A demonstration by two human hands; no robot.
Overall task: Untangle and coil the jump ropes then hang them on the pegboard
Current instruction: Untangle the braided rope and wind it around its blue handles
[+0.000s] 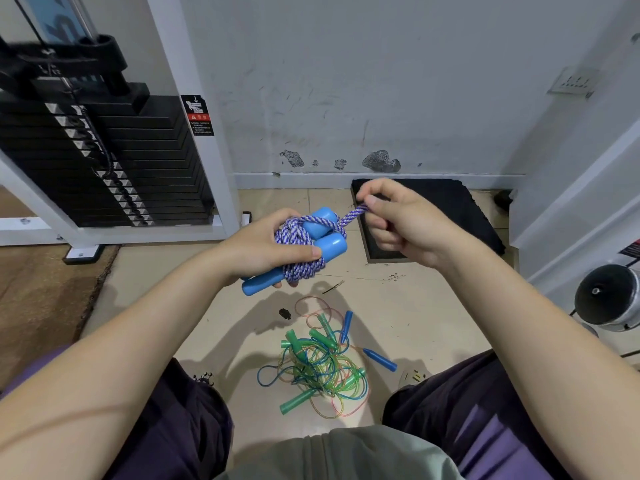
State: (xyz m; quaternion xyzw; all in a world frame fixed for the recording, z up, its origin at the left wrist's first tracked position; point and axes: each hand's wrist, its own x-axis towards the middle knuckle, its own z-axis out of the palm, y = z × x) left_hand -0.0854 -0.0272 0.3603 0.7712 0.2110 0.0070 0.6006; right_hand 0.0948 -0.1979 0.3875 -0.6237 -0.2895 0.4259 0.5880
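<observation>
Seated person, viewed from above, working over a tan floor. The left hand grasps a bundle made of two blue handles laid side by side, with a purple-and-white braided rope wound around them; the thumb presses across the wraps near the lower handle's wide end. The right hand pinches a short stretch of the same rope between thumb and forefinger, holding it taut up and to the right of the bundle, the other fingers curled beneath. The bundle is held in the air between the two hands, above the floor. On the floor between the knees lies a tangled heap of thin ropes in green, blue and pink, with several green handles and two dark blue handles mixed in or lying at its edge. Behind the hands, a black mat lies against the scuffed grey wall. A black weight stack in a white frame stands at left. A wall socket is at upper right. No pegboard can be made out.
</observation>
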